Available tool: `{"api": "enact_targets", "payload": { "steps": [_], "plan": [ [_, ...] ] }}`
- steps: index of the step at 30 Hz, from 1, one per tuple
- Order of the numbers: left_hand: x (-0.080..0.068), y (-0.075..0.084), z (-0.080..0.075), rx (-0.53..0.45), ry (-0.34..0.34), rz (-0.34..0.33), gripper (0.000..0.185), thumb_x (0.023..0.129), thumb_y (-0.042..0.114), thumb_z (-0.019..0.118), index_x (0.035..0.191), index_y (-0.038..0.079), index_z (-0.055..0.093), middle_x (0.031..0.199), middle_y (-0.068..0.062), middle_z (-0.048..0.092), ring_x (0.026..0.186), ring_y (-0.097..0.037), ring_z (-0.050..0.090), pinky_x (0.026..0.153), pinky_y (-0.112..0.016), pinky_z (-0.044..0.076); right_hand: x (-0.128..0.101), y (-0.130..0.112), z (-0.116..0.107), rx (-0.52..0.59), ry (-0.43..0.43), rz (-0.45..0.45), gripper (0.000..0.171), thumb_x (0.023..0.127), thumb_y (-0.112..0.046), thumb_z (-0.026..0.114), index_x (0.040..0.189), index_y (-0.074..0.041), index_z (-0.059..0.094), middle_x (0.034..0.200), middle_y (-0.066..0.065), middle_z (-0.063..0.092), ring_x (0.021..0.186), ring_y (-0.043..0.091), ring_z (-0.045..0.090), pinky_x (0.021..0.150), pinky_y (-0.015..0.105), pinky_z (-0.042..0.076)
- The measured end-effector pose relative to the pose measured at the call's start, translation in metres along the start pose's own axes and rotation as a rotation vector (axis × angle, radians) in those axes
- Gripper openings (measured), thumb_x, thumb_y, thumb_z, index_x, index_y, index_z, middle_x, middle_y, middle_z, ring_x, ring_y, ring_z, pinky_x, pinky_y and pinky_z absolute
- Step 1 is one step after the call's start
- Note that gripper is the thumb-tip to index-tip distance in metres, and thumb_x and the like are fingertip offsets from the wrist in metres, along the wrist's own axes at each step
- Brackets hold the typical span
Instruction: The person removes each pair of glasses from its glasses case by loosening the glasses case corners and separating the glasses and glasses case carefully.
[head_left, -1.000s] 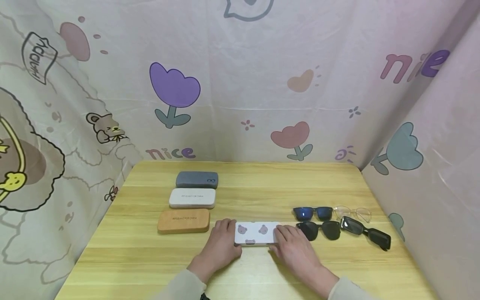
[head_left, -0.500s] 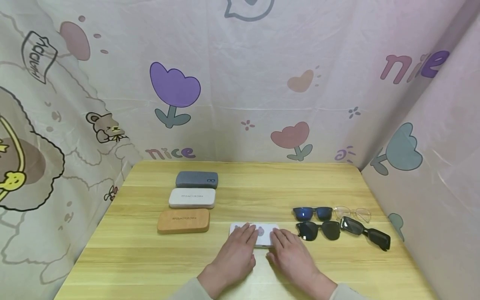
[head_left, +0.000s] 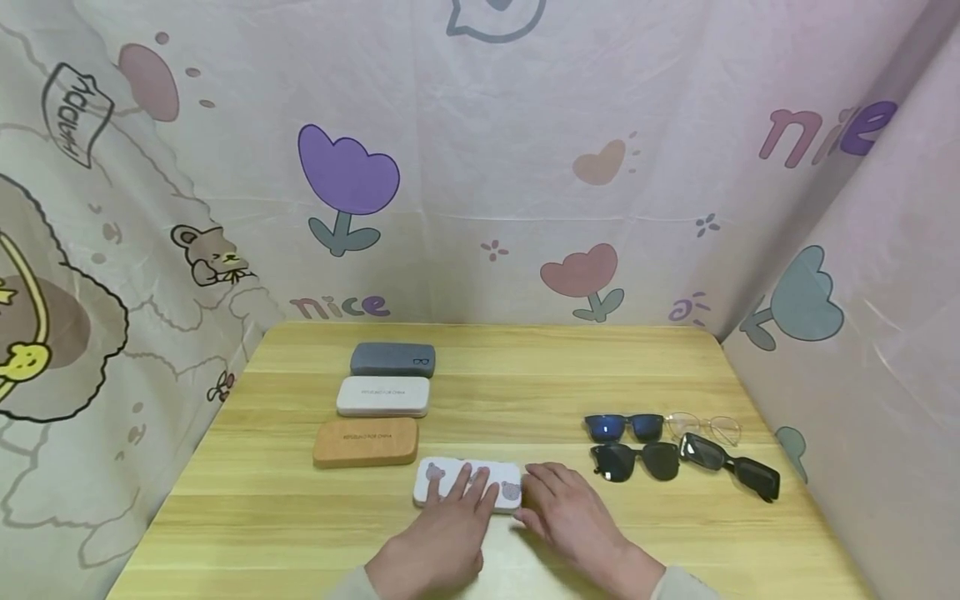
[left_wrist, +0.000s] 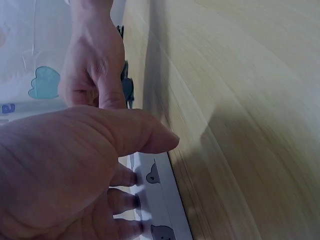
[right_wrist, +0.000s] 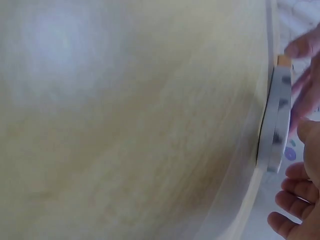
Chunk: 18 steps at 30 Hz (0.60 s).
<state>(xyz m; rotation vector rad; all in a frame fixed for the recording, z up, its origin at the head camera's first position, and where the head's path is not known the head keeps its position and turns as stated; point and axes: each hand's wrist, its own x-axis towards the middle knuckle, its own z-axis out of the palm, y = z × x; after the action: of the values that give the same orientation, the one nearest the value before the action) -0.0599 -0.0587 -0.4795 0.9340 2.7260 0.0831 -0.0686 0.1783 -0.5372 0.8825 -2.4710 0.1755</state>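
The wooden table [head_left: 525, 375] carries everything. Beyond the left hand [head_left: 438, 542] three closed glasses cases lie in a row: brown case [head_left: 365, 442] nearest, white case [head_left: 382, 396] behind it, grey case [head_left: 392, 359] farthest. Beyond and to the outer side of the right hand [head_left: 570, 521] sit four pairs of glasses [head_left: 678, 446], three dark and one clear. The bear-print glasses case [head_left: 431, 483] lies flat under the left hand, whose straight fingers rest on its lid. The right hand, fingers loosely extended, touches the case's right end. The hands are side by side, close but apart.
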Motion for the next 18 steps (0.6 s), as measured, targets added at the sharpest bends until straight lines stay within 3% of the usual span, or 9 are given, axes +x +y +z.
{"api": "enact_targets", "payload": {
  "steps": [7,18],
  "plan": [
    [-0.028,-0.029,0.001,-0.154,0.001,-0.025,0.079,0.087,0.021,0.073,0.158,0.002,0.045,0.168,-0.023,0.034,0.156,-0.048,0.028,0.116,-0.081,0.021,0.001,0.008,0.003,0.036,-0.003,0.042,0.05,0.098,-0.053,0.066,0.119,-0.009,0.075,0.125,0.011,0.074,0.114,0.026,0.069,0.099,0.042,0.056],
    [-0.07,-0.086,0.006,-0.385,0.018,-0.058,0.083,0.086,0.021,0.075,0.158,-0.001,0.043,0.17,-0.022,0.031,0.158,-0.048,0.021,0.119,-0.08,0.007,0.003,0.016,0.008,0.027,0.023,0.047,0.046,0.095,-0.049,0.072,0.114,-0.007,0.075,0.121,0.011,0.075,0.109,0.026,0.07,0.095,0.04,0.058]
  ]
}}
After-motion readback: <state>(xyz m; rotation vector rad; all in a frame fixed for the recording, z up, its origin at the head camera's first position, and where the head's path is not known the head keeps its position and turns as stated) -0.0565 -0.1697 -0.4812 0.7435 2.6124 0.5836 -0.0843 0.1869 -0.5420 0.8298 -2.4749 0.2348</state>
